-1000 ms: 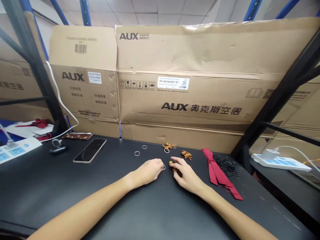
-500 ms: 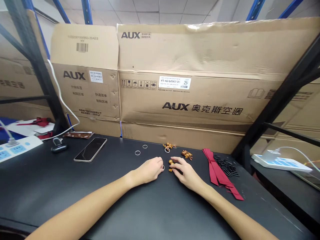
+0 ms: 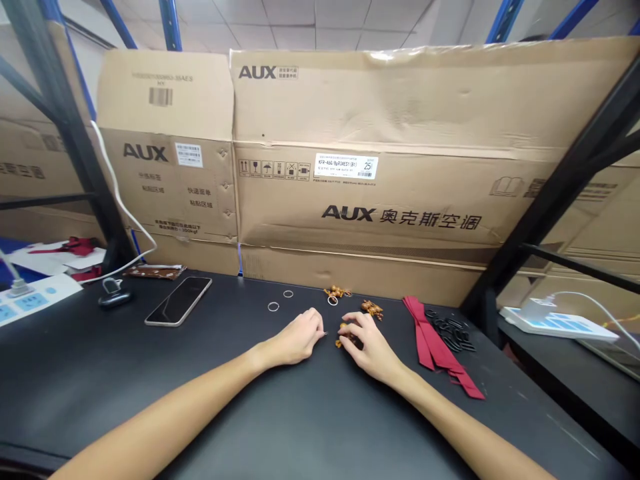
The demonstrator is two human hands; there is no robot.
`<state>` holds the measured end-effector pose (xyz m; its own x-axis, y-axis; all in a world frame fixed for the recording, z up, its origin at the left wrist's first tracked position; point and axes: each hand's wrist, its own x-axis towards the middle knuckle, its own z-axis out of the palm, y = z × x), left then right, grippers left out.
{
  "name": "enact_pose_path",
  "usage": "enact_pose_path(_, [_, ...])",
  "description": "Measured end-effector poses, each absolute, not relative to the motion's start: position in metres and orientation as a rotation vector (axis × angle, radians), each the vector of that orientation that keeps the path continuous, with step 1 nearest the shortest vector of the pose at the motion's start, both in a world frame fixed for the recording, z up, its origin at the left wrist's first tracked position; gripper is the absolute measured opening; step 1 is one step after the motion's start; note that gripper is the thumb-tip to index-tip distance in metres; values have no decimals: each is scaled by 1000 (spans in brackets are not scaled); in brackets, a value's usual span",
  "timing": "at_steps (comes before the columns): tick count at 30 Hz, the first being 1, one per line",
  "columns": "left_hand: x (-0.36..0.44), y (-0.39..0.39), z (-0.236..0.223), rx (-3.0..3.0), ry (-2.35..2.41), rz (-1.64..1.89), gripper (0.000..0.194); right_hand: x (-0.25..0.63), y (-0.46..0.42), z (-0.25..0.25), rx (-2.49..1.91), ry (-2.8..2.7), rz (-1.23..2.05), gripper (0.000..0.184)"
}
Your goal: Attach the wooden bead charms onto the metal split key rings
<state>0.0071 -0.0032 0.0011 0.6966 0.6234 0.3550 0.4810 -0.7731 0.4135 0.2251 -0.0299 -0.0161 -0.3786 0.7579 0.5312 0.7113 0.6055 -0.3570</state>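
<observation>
- We've got our left hand [image 3: 295,340] curled on the black table [image 3: 125,380], fingers together, any pinch impossible to call
- Our right hand [image 3: 374,348] curves over a small brown charm [image 3: 344,338], pinch unclear

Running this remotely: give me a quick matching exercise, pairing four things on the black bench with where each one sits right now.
Things:
1. right hand
2. smartphone
3. red ribbon
4. black rings

Places:
A. heaped just right of the ribbon
B. on the small gold-brown charms
C. lying between the right hand and the heap
D. left of the thin metal rings

Pairs: 1-B, 2-D, 3-C, 4-A
</observation>
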Motion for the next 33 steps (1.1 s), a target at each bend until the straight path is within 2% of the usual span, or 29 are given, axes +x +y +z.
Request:
enact_pose_path(24, [6, -2, -2, 2578, 879, 715, 15, 223, -37, -6, -1055, -2437, 91, 14])
enact_pose_path(33, [6, -1, 0, 2512, 844, 720, 16, 217, -40, -11, -1045, -2310, 117, 15])
